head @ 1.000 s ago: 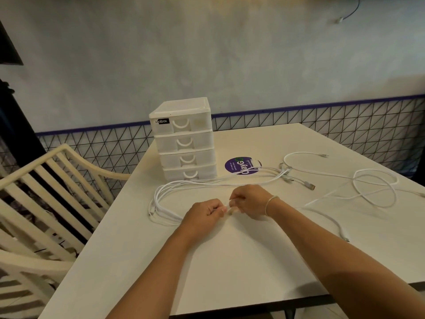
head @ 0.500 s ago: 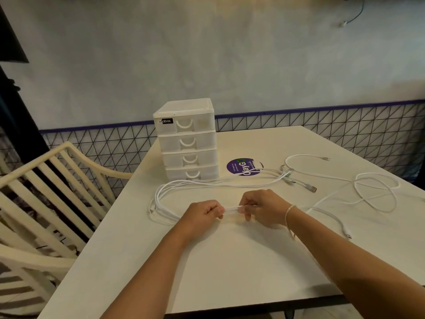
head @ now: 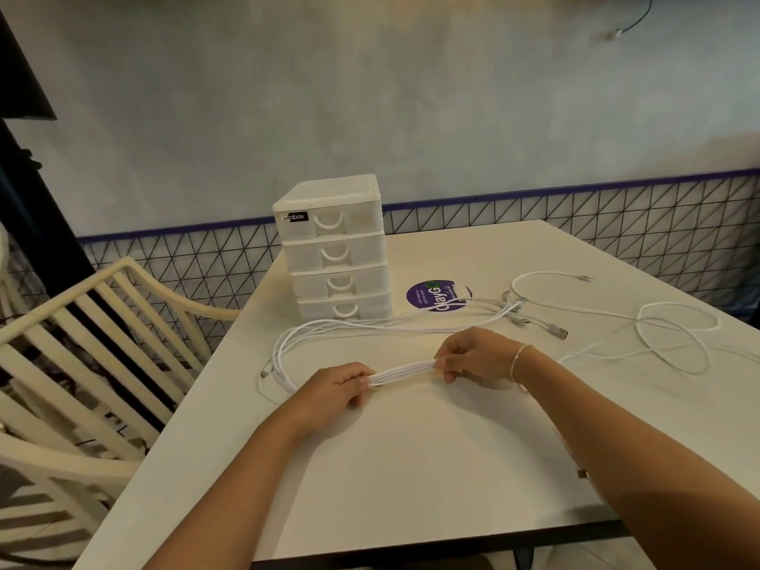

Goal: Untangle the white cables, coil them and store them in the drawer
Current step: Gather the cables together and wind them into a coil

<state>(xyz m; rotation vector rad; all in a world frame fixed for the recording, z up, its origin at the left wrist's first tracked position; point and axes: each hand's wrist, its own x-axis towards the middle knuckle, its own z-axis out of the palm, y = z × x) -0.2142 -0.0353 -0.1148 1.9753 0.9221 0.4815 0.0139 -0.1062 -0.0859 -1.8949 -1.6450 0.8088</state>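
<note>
A bundle of several white cable strands [head: 405, 373] is stretched between my two hands above the white table [head: 411, 466]. My left hand [head: 335, 388] grips its left end, my right hand [head: 473, 355] pinches its right end. From the left hand the strands loop back in a long curve [head: 288, 343] toward the connectors [head: 530, 318] near the purple sticker. Another white cable [head: 674, 339] lies in loose loops at the right. A white drawer unit [head: 335, 248] with all its drawers closed stands at the back of the table.
A round purple sticker [head: 432, 296] lies right of the drawer unit. A cream slatted chair [head: 82, 343] stands against the table's left side. The table's near edge [head: 411, 545] runs below my forearms. A wire-mesh fence lines the wall behind.
My hands, close together a second ago, have drawn apart, the right one sliding rightward. A longer stretch of the bundled strands now shows between them.
</note>
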